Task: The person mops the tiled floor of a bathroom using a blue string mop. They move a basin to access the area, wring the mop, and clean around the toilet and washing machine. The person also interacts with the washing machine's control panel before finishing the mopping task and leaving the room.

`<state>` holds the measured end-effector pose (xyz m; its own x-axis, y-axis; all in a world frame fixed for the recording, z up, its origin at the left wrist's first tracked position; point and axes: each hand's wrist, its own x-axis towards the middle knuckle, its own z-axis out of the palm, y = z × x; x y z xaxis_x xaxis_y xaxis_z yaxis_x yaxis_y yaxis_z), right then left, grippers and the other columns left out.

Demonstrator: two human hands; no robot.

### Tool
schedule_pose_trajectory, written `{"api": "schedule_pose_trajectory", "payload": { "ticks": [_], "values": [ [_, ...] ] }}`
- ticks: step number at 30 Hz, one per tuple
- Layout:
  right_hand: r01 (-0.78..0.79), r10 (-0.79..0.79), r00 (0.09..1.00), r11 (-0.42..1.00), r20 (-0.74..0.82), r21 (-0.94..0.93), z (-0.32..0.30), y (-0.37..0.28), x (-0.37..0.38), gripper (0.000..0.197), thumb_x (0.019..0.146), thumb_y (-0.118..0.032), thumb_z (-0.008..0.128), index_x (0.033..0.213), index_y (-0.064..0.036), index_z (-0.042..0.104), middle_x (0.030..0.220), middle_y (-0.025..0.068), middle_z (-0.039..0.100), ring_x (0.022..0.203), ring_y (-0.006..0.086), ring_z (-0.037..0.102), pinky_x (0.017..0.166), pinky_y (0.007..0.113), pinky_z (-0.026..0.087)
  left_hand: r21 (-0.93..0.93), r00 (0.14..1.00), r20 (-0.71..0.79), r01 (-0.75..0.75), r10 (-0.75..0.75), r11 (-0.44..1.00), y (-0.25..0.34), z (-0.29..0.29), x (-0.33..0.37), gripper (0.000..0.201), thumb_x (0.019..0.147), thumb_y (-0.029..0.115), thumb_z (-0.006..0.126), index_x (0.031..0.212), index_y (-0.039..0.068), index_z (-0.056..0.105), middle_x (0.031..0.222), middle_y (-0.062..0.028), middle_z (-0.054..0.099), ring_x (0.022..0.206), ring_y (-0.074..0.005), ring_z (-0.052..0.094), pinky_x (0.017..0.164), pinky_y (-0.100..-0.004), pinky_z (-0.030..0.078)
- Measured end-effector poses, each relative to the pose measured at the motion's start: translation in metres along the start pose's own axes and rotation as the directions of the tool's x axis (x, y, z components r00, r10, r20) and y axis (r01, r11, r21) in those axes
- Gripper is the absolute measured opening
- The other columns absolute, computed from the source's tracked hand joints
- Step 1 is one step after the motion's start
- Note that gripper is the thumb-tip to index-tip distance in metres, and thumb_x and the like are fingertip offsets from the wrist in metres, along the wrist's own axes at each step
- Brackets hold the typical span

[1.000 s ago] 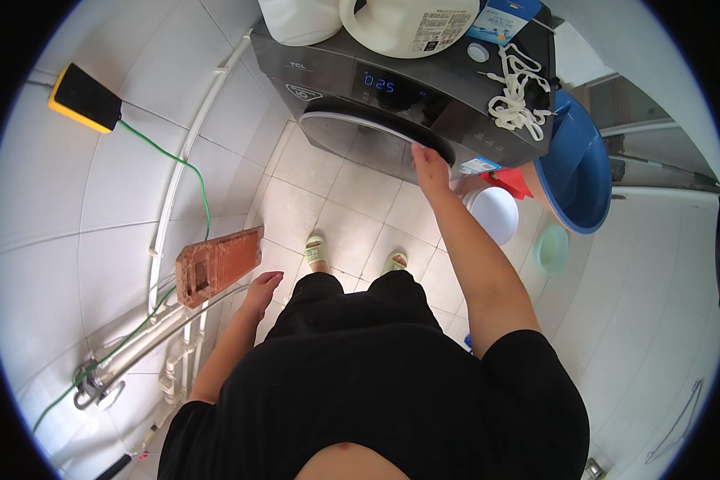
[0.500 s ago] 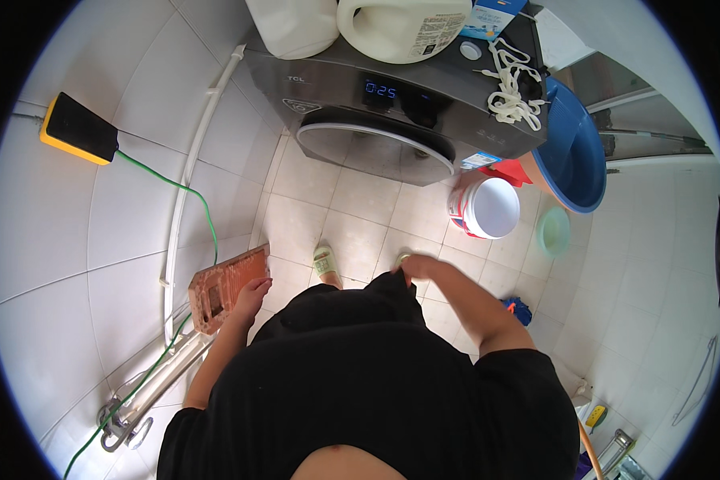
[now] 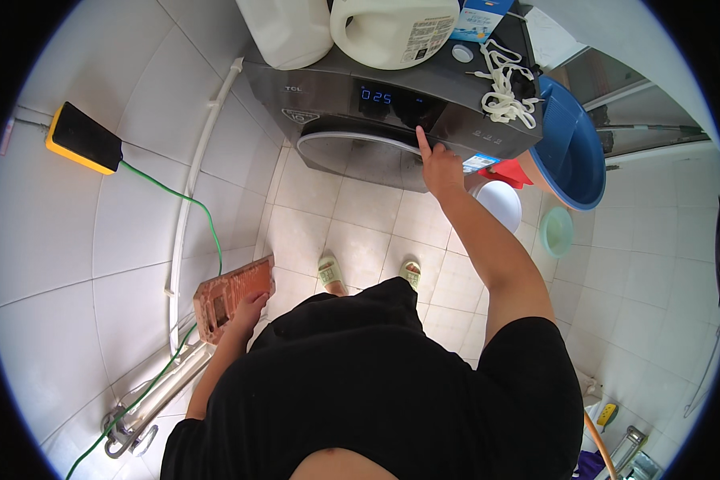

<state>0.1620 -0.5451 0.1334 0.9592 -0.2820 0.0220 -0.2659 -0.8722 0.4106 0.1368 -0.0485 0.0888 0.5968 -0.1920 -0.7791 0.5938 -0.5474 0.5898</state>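
Observation:
My right hand [image 3: 442, 166] is stretched forward to the dark grey front-loading washing machine [image 3: 328, 102]. Its index finger points out at the lower edge of the lit display panel [image 3: 384, 102], while the other fingers are partly curled and hold nothing. Whether the fingertip presses the panel is hard to tell. Low at my left side, my left hand [image 3: 250, 310] hangs with curled fingers in front of a reddish-brown board [image 3: 246, 282] with a recess, which leans near the wall. Nothing shows in that hand. Below the display is the round door [image 3: 352, 152].
Two white jugs [image 3: 396, 36], a blue box [image 3: 478, 20] and a coiled white cord [image 3: 504, 88] lie on the machine. Right of it stand a blue basin [image 3: 572, 152], a white bucket [image 3: 500, 204] and a pale green bowl [image 3: 557, 232]. A green cable [image 3: 188, 194] runs along the left wall.
My right hand has risen from beside my shorts up to the machine's panel, with the index finger extended. My left hand stays low by the board. The view has shifted slightly.

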Motion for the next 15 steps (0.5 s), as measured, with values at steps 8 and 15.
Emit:
{"api": "schedule_pose_trajectory", "payload": {
  "ticks": [8, 15],
  "values": [
    [-0.061, 0.057, 0.994, 0.998, 0.097, 0.035, 0.009, -0.004, 0.009, 0.072, 0.076, -0.012, 0.047, 0.136, -0.0182, 0.007, 0.076, 0.011, 0.054, 0.059, 0.0216, 0.055, 0.048, 0.035, 0.045, 0.015, 1.0, 0.03, 0.007, -0.007, 1.0, -0.013, -0.006, 0.007, 0.025, 0.081, 0.026, 0.052, 0.099, 0.009, 0.058, 0.09, 0.0021, 0.057, 0.083, -0.0098, 0.049, 0.068, -0.0247, 0.035],
    [-0.07, 0.06, 0.992, 0.994, 0.108, 0.086, 0.004, -0.004, 0.008, 0.07, 0.077, -0.01, 0.045, 0.136, -0.0179, 0.007, 0.076, 0.0114, 0.055, 0.061, 0.022, 0.056, 0.05, 0.035, 0.045, 0.026, 0.999, 0.031, 0.016, -0.017, 1.0, -0.007, -0.006, 0.007, 0.024, 0.082, 0.026, 0.051, 0.099, 0.01, 0.058, 0.091, 0.0028, 0.058, 0.081, -0.009, 0.049, 0.066, -0.024, 0.035]
  ]
}}
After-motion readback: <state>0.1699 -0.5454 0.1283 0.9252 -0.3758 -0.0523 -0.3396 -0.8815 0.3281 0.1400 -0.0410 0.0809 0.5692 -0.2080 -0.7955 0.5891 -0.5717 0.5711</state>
